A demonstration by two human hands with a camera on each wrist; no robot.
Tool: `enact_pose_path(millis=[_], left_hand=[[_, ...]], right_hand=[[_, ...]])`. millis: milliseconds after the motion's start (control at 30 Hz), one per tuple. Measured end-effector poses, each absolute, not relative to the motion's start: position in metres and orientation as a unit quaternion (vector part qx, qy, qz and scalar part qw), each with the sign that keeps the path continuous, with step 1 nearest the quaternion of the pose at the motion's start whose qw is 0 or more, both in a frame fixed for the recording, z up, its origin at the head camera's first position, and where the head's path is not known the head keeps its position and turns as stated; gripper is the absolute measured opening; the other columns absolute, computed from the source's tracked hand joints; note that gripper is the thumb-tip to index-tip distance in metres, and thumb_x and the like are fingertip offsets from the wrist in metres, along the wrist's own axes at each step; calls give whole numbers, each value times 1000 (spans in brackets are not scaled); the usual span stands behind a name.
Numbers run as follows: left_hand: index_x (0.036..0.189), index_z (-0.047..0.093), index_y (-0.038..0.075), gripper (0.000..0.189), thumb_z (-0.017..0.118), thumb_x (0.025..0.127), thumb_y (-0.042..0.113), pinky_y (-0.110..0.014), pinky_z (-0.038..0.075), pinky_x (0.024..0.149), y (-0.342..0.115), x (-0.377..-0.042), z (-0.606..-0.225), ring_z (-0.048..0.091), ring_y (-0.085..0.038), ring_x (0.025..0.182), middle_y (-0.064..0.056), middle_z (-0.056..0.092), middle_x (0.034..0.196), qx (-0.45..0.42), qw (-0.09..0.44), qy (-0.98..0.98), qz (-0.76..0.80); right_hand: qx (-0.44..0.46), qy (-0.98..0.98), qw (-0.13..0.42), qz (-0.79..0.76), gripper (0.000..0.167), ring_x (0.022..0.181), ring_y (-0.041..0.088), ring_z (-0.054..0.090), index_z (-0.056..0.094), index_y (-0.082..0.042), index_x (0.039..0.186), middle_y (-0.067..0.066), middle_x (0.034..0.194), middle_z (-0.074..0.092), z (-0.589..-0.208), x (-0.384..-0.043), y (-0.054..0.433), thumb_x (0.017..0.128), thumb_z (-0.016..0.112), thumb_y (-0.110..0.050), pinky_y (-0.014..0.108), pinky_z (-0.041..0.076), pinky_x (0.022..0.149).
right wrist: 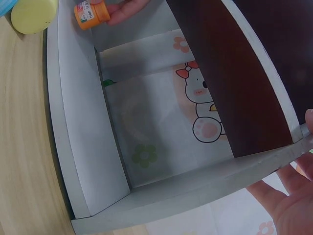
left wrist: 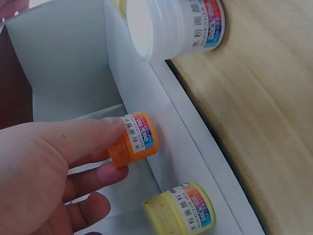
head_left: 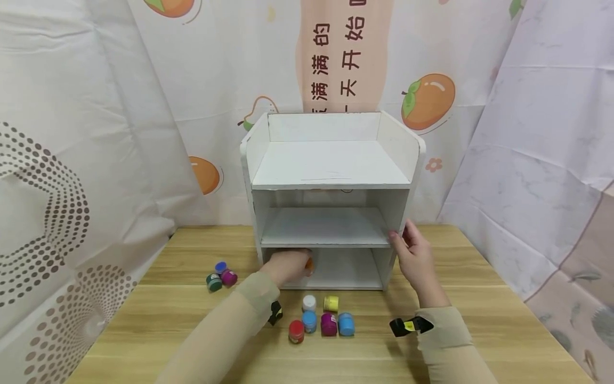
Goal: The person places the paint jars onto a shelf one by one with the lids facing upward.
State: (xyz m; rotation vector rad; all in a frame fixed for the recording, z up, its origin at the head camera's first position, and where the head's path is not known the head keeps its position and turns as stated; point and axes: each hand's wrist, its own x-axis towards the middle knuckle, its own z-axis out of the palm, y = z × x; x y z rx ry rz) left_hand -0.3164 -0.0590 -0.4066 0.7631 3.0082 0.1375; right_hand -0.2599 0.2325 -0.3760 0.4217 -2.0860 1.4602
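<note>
In the lower compartment of a white shelf unit (head_left: 331, 164), my left hand (head_left: 289, 265) pinches an orange gouache paint jar (left wrist: 134, 139) between thumb and fingers. The jar is just above or on the compartment floor; I cannot tell which. A yellow paint jar (left wrist: 182, 209) stands on that floor near the left fingers, hidden from the head view. My right hand (head_left: 415, 255) holds the unit's right side panel, thumb at the front edge and fingers along the outer face. The right wrist view shows the same orange jar (right wrist: 91, 14) inside.
Before the unit on the wooden table (head_left: 364, 362) stand a white jar (head_left: 309, 303), a yellow jar (head_left: 331, 304), two blue jars, a purple jar (head_left: 328, 324) and a red jar (head_left: 296, 331). Green (head_left: 213, 282), purple and blue jars cluster at the left. A printed curtain hangs behind.
</note>
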Motion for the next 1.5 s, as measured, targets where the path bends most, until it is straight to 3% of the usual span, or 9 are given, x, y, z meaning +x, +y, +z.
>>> enact_pose_path(millis=[167,300,367,600,1500], left_hand=[[99,63,21,15,73,96,32,-34,49,69,-58,-319,-405,54,-14,77,6,56,86,242,49,967,57],[121,66,19,30,73,96,34,-36,51,76,-58,-320,-404,56,-14,85,5,60,97,237,73,967,64],[122,66,18,32,73,95,34,-37,51,77,-58,-320,-405,57,-14,86,5,62,98,238,76,966,61],[95,61,23,15,73,96,32,-34,47,66,-55,-321,-405,54,-14,75,6,56,83,248,82,964,50],[92,62,23,12,73,96,28,-32,46,66,-55,-323,-407,52,-12,76,6,54,84,267,72,960,34]], right_hand=[[157,-779,275,541,44,130,40,50,46,9,145,30,136,56,-375,-258,232,104,56,-4,14,46,93],[159,-776,275,545,43,130,39,51,47,9,144,30,135,56,-374,-258,231,104,57,-4,15,46,93],[160,-776,275,544,44,130,38,51,47,9,145,30,135,56,-374,-258,231,104,57,-4,15,46,94],[161,-778,278,540,44,128,34,52,47,9,145,30,135,57,-376,-260,231,104,56,-3,15,47,93],[156,-781,282,535,44,127,41,53,47,9,144,30,133,58,-375,-258,230,103,57,-3,13,46,92]])
